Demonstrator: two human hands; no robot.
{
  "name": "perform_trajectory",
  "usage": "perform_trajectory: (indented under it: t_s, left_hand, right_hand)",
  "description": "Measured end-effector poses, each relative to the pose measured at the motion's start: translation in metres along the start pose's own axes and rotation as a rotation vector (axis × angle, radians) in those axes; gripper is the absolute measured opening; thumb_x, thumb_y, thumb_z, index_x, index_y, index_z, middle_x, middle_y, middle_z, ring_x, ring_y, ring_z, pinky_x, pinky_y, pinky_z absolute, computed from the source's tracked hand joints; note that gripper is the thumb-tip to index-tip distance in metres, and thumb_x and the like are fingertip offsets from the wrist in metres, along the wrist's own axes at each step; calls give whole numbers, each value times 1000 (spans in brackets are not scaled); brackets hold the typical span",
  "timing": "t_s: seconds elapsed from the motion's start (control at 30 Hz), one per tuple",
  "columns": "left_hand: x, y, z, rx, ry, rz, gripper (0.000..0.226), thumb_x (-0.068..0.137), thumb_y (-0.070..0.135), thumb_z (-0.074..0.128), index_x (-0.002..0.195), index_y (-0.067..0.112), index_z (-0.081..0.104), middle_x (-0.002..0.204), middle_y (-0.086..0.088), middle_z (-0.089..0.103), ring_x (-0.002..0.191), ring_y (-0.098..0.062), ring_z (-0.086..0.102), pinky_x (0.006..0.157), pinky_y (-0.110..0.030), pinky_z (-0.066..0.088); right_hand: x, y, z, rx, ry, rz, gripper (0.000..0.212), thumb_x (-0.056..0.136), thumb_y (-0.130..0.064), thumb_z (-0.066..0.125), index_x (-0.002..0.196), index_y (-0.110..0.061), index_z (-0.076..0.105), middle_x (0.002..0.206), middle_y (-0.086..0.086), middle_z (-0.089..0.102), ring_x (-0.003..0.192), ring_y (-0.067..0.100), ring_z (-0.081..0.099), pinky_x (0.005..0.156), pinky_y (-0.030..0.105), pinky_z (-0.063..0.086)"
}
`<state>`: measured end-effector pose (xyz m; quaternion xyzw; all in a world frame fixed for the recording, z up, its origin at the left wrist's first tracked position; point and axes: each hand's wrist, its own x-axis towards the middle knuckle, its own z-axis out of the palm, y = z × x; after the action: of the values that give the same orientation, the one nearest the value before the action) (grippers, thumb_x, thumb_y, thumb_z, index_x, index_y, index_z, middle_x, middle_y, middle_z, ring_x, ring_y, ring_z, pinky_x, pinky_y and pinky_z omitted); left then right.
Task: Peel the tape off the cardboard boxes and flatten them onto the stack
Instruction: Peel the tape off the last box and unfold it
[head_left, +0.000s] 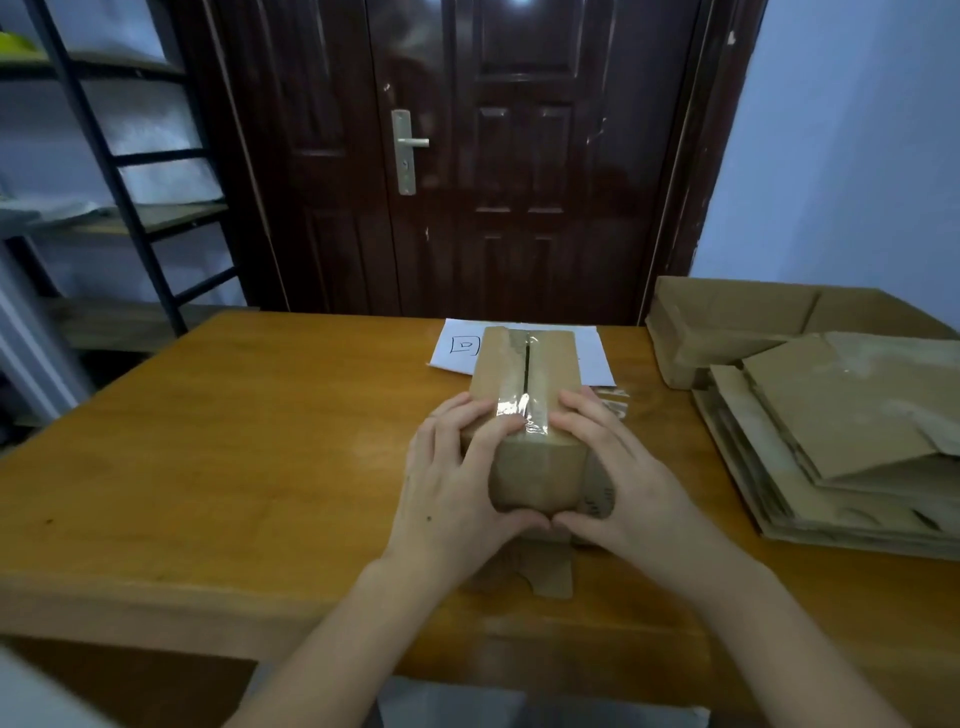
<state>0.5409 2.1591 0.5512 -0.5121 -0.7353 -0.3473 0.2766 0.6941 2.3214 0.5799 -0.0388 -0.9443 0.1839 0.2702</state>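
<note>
The head view looks down on a wooden worktop (234, 441) with a small cardboard box (524, 410) standing near its middle, partly on a sheet of white paper (592, 353). A strip of clear tape (524, 410) runs along the top seam of the box and wrinkles at the near end. The left hand (457, 478) curls round the box's near left corner, with its fingertips on the crumpled end of the tape. The right hand (618, 467) wraps the near right side, and the thumbs meet low on the front face. Both hands grip the box, and neither plainly has the tape pinched free. To the right, well apart from the box, lies the stack of flattened boxes (852, 441), with more folded cardboard (727, 327) behind it.

The likely trouble is the tape. Thin and creased, it could tear into slivers if pulled sideways rather than back along the seam, leaving pieces stuck on. The cardboard's paper skin could also rip away with it. The box is light and could skid on the paper under it if the holding hand lets go.

The bottom of the box and the flap showing below the hands are mostly hidden. It is unclear whether the tape's end is lifted at all. The marking on the paper is too small to read.
</note>
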Motion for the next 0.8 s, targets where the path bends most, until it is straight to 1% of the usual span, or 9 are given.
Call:
perform_trajectory:
  t_s: [0.13,0.2,0.33,0.43,0.5,0.57,0.6,0.7,0.8]
  left_hand:
    - [-2,-1,1,-10,24,14,90,65,61,86,140,29,48,146,-3,41,144,-27,36,118,-43,33]
    - [-2,-2,-1,-10,22,24,86,69,61,83,140,29,48,145,-4,42,143,-28,36,118,-42,32]
    - [1,-2,-4,1,-12,21,82,74,63,77,142,30,46,146,-6,41,143,-29,36,116,-43,30]
    - [2,-4,-7,11,-24,19,82,74,66,75,142,32,46,146,-3,41,142,-28,36,114,-43,31]
    - [4,-6,-10,12,-35,34,83,74,72,71,143,33,47,146,-2,41,142,-26,36,113,-44,31]
    - [5,-7,-12,19,-50,48,87,72,78,68,143,32,47,146,-2,42,141,-26,36,113,-45,30]
    - [5,-7,-12,23,-55,50,89,71,80,67,144,32,47,146,-2,42,141,-26,37,115,-44,28]
    - [6,-5,-14,32,-65,71,92,71,79,68,144,28,46,145,-2,42,142,-25,36,119,-37,20]
    - [8,-5,-15,17,-76,136,94,75,73,70,147,19,45,148,-3,41,146,-23,35,124,-32,16]
  right_hand:
    - [-1,-1,0,11,25,-3,96,75,-31,86,152,-40,29,164,-24,15,154,2,7,115,28,22]
    - [0,-4,0,8,22,3,95,76,-30,85,152,-37,31,164,-24,15,154,3,6,117,28,21]
    - [0,-10,-3,-10,21,8,91,78,-32,83,153,-33,31,165,-21,14,154,3,5,119,36,23]
    - [0,-17,-7,-91,45,-53,81,82,-36,75,152,-28,34,168,-7,16,157,14,6,121,47,25]
    - [-1,-20,-7,-204,50,-162,58,87,-31,73,139,-25,49,167,6,19,157,25,9,121,50,26]
    - [-2,-22,-4,-295,34,-249,26,91,-28,70,117,-23,66,164,11,26,156,29,11,123,49,25]
    - [-2,-22,-2,-318,24,-267,17,94,-30,65,108,-23,72,163,11,29,156,29,13,124,47,23]
    - [-2,-23,3,-316,30,-248,23,99,-36,56,100,-26,77,160,10,35,154,28,18,123,44,25]
    - [-1,-23,10,-314,57,-243,22,100,-35,55,96,-25,75,159,9,36,153,28,19,122,46,26]
